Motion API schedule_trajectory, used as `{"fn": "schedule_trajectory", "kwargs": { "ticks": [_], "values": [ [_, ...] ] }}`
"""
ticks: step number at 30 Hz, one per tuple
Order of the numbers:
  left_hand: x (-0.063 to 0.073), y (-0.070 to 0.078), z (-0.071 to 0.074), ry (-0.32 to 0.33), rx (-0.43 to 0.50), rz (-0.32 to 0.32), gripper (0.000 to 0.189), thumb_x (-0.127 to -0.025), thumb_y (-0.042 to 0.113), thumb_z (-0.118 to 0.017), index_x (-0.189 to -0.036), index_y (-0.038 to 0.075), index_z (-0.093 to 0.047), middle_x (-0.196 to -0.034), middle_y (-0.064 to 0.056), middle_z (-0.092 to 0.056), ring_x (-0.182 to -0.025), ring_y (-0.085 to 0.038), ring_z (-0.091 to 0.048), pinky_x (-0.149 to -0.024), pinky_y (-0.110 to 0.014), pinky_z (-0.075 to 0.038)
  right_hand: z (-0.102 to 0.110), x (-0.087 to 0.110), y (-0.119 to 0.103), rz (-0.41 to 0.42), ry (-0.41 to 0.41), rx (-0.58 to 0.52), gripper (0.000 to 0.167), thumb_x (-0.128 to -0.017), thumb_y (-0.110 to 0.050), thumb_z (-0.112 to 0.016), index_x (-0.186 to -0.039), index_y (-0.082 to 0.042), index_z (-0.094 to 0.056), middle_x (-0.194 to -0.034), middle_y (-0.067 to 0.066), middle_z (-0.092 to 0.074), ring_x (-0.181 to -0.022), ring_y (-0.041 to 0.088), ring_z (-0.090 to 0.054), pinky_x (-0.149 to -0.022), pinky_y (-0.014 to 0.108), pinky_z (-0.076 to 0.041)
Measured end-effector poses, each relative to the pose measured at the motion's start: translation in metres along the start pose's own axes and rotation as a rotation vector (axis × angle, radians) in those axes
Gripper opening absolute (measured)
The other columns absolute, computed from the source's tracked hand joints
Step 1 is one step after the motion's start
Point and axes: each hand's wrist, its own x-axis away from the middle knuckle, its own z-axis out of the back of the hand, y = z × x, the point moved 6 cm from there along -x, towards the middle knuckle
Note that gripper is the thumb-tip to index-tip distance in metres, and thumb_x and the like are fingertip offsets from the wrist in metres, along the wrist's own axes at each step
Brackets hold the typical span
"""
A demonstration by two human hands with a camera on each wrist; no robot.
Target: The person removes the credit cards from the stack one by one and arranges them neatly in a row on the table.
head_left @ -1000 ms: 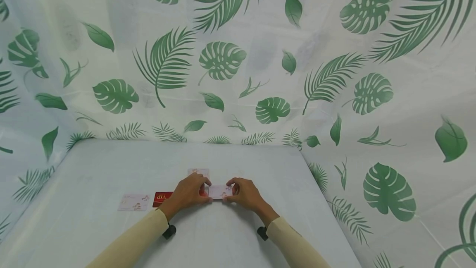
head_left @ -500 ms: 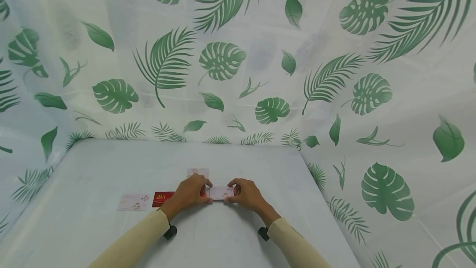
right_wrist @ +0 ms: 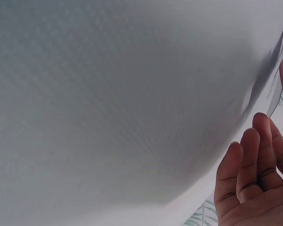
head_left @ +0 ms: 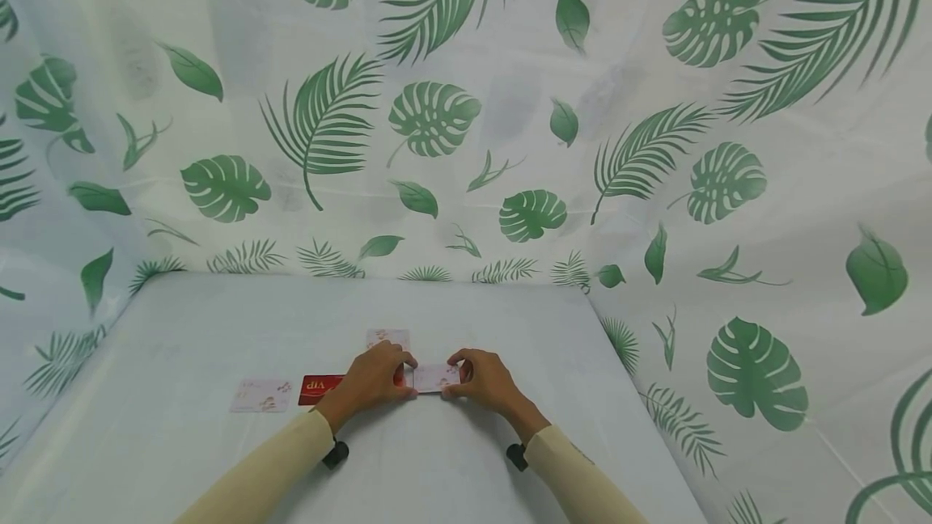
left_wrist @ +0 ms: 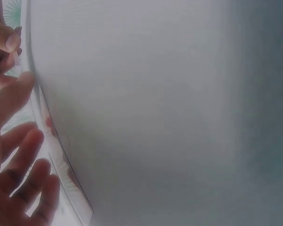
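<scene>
Leaf-print sheeting [head_left: 502,172] behind white table [head_left: 429,459]. Left hand [head_left: 370,376] and right hand [head_left: 486,380] pinch opposite ends of a pale pink card [head_left: 434,377], thumb and forefinger each; table contact: cannot tell. Red VIP card [head_left: 319,389] partly hidden by left hand; pale floral card [head_left: 262,396] left of it; second pale card [head_left: 389,335] just beyond left hand.
</scene>
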Motion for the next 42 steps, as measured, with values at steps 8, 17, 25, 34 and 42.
{"fn": "schedule_trajectory", "kwargs": {
  "ticks": [8,17,25,34,42],
  "values": [
    [-0.001,0.003,-0.003,-0.008,0.010,-0.001,0.046,-0.083,0.043,-0.091,-0.120,0.018,-0.078,-0.088,0.007,-0.060,-0.083,-0.009,-0.048,-0.071,-0.027,-0.043,0.000,0.003,0.003,-0.034,0.001,-0.011,0.047,-0.081,-0.028,-0.094,-0.121,-0.015,-0.073,-0.083,-0.005,-0.062,-0.075,0.009,-0.053,-0.065,0.024,-0.042],
    [-0.003,0.005,-0.004,-0.022,0.016,0.016,0.045,-0.083,0.040,-0.091,-0.118,0.016,-0.078,-0.087,0.006,-0.060,-0.083,-0.011,-0.049,-0.071,-0.028,-0.043,0.000,0.005,0.002,-0.045,0.004,0.005,0.049,-0.080,-0.029,-0.095,-0.122,-0.015,-0.074,-0.084,-0.004,-0.063,-0.076,0.010,-0.053,-0.065,0.025,-0.042],
    [-0.003,0.004,-0.005,-0.020,0.015,0.022,0.044,-0.083,0.039,-0.091,-0.118,0.017,-0.079,-0.085,0.006,-0.060,-0.081,-0.011,-0.048,-0.070,-0.027,-0.044,-0.001,0.006,0.003,-0.070,0.016,0.026,0.051,-0.079,-0.030,-0.096,-0.123,-0.017,-0.075,-0.084,-0.005,-0.064,-0.077,0.012,-0.054,-0.066,0.027,-0.042],
    [-0.003,-0.001,-0.005,0.004,-0.023,0.014,0.043,-0.082,0.041,-0.092,-0.117,0.020,-0.078,-0.086,0.008,-0.060,-0.081,-0.010,-0.049,-0.071,-0.027,-0.046,0.005,0.005,0.005,-0.092,0.071,0.010,0.051,-0.080,-0.033,-0.095,-0.124,-0.017,-0.075,-0.082,-0.004,-0.065,-0.076,0.012,-0.054,-0.067,0.027,-0.043],
    [-0.003,-0.007,0.002,0.021,-0.018,0.022,0.041,-0.081,0.040,-0.092,-0.114,0.019,-0.078,-0.088,0.006,-0.065,-0.082,-0.009,-0.051,-0.069,-0.024,-0.047,0.001,-0.002,0.006,-0.113,0.088,-0.026,0.050,-0.080,-0.037,-0.094,-0.123,-0.018,-0.076,-0.083,-0.006,-0.065,-0.075,0.011,-0.055,-0.065,0.026,-0.043]
  ]
}}
